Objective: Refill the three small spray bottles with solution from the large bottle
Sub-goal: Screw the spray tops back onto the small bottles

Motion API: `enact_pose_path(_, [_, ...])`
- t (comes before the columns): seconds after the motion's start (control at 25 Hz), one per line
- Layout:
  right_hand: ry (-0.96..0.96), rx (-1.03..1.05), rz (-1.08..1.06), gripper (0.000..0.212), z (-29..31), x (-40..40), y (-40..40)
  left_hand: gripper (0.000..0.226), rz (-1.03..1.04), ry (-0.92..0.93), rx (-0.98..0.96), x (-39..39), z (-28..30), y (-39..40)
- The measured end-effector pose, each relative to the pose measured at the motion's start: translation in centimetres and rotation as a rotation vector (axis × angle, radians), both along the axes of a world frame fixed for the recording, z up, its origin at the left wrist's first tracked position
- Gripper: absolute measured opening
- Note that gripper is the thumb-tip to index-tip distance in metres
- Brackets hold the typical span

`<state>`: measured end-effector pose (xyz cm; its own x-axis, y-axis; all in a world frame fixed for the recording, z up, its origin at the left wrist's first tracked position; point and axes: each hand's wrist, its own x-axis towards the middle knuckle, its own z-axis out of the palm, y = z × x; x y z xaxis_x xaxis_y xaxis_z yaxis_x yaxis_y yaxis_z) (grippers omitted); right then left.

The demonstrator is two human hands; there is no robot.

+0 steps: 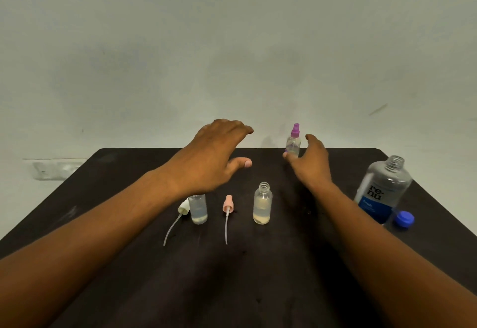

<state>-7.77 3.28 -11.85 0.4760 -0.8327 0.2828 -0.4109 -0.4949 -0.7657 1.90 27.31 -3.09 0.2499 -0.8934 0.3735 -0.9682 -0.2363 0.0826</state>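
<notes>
- Three small clear plastic bottles stand on my dark, matte table [103,224], which has rounded far corners and faint scuffs.
- I see the purple-capped spray bottle [293,141] upright near the far edge, its sprayer fitted, its round body see-through.
- My right hand [311,162] reaches around that bottle: fingers spread and loosely curved just to its right, thumb tip by its base on the left. I cannot tell whether any fingertip touches it; nothing is gripped.
- My left hand [219,152] hovers above the table well left of the purple-capped bottle, fingers relaxed and bent forward, thumb out, holding nothing.
- An open small bottle [262,203] stands in the middle with a threaded neck and cloudy, pale liquid settled at the bottom.
- Another open small bottle [198,210] stands to its left, its top hidden under my left wrist, with pale liquid low inside.
- The white sprayer head [183,207] lies touching that left bottle, its thin, curved dip tube trailing toward me.
- The pink sprayer head [228,203] lies between the two open bottles, its tube straight.
- The large bottle [383,191], clear with a blue label, stands uncapped at the right, beside my right forearm.
- Its round blue cap [404,219] lies just beside its base.
</notes>
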Motion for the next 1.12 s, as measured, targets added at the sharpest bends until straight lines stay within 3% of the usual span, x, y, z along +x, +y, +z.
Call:
enact_pose_path(0.12, [-0.042, -0.094, 0.102, 0.065, 1.2, -3.1, 4.3, 0.065, -0.010, 0.012, 0.028, -2.1, 0.9, 2.0])
enact_pose_path(0.44, [0.040, -0.200, 0.281, 0.066, 3.0, -10.6, 13.4, 0.060, 0.036, -0.029, 0.117, -7.0, 2.0, 7.0])
enact_pose_path(0.84, [0.029, 0.048, 0.295, 0.095, 1.0, -10.9, 15.8, 0.058, 0.076, -0.021, 0.164, -7.0, 1.2, 8.0])
enact_pose_path(1.12, [-0.077, 0.247, 0.309, 0.087, -1.6, -6.6, 13.9, 0.060, 0.114, 0.009, 0.302, -3.4, -0.3, 2.6])
